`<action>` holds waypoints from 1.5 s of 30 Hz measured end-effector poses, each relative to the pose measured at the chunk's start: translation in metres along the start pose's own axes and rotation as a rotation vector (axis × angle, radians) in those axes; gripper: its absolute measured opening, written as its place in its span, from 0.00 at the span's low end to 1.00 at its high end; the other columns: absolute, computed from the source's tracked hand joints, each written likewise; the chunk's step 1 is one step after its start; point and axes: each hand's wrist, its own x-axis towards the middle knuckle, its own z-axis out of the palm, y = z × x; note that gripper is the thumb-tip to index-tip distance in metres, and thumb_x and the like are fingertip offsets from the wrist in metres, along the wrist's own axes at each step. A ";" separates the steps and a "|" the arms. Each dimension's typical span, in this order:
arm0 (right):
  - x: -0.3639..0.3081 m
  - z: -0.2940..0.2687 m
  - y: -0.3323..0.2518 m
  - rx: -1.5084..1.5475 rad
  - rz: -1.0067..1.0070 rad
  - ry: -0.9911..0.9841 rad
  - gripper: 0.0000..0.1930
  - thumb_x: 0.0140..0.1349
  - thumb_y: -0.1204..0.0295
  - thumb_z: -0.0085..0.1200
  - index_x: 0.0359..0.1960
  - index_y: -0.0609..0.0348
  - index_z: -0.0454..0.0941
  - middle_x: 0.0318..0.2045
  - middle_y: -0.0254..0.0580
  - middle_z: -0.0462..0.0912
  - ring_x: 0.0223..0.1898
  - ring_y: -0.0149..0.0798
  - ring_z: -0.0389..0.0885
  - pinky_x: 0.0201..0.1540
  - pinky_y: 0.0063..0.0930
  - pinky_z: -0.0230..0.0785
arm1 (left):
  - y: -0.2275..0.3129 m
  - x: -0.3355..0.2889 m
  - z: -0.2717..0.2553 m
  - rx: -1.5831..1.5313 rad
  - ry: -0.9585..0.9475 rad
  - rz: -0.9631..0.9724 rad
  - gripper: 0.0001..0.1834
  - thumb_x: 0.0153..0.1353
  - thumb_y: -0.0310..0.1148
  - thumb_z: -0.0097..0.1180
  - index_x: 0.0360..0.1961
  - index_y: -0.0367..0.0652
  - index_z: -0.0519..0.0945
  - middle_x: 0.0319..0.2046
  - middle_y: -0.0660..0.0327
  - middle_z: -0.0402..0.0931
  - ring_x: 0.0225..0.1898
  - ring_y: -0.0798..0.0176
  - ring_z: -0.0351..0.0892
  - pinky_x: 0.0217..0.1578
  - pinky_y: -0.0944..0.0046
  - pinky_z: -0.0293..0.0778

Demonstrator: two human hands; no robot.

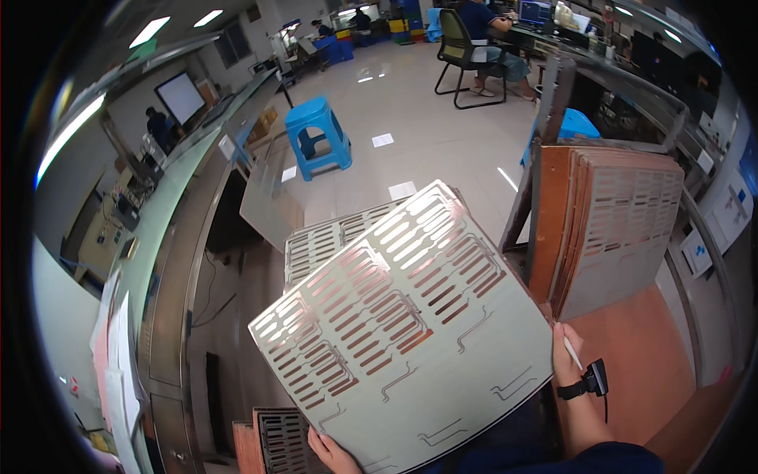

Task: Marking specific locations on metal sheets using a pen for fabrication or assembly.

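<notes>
The grey panel (404,322) hides much of the slotted panel (320,246) behind; the picture's lower edge crops the left hand (332,455).

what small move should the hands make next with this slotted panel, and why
Probably tip the panel slightly to shift the glare: reflections brighten slots near its upper edge, while the lower face looks duller and easier to read. The left hand grips the lower edge and the right hand, holding a white pen-like tool, is at the right corner.
</notes>
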 end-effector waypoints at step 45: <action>-0.063 -0.333 -0.098 0.840 0.115 0.711 0.18 0.66 0.65 0.54 0.52 0.64 0.75 0.46 0.49 0.83 0.44 0.43 0.84 0.50 0.34 0.78 | 0.111 0.029 0.035 -0.746 -0.582 -0.171 0.17 0.75 0.32 0.49 0.61 0.36 0.73 0.53 0.51 0.78 0.49 0.59 0.82 0.50 0.62 0.79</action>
